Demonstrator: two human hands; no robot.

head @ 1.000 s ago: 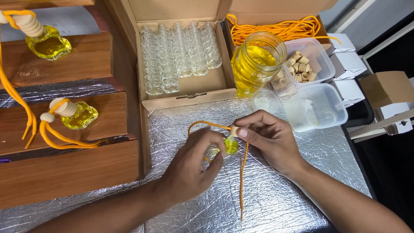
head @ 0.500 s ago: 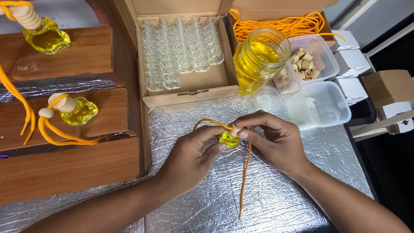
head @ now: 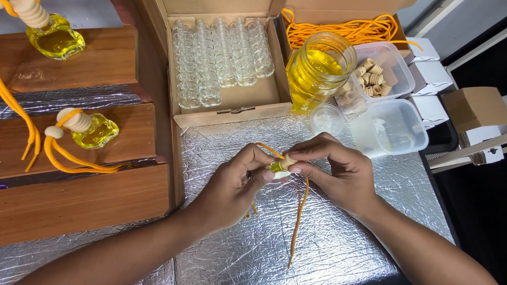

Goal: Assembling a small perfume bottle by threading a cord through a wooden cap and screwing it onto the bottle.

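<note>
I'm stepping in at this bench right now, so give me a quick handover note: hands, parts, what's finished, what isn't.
Left hand and right hand pinch one small yellow-filled bottle with a wooden cap; its orange cord dangles onto the foil surface.
Done: two corded bottles on the wooden steps.
Left: empty bottles in the box, caps in the tub, jar of yellow liquid.

Small glass bottle [head: 277, 167] of yellow liquid, mostly hidden, pinched between fingertips of both hands, tilted with neck toward the right-hand fingers. Pale wooden cap [head: 288, 161] at that neck, pressed under right thumb and forefinger. Orange cord [head: 299, 211] looped above the fingers, long tail hanging below them onto foil.
</note>
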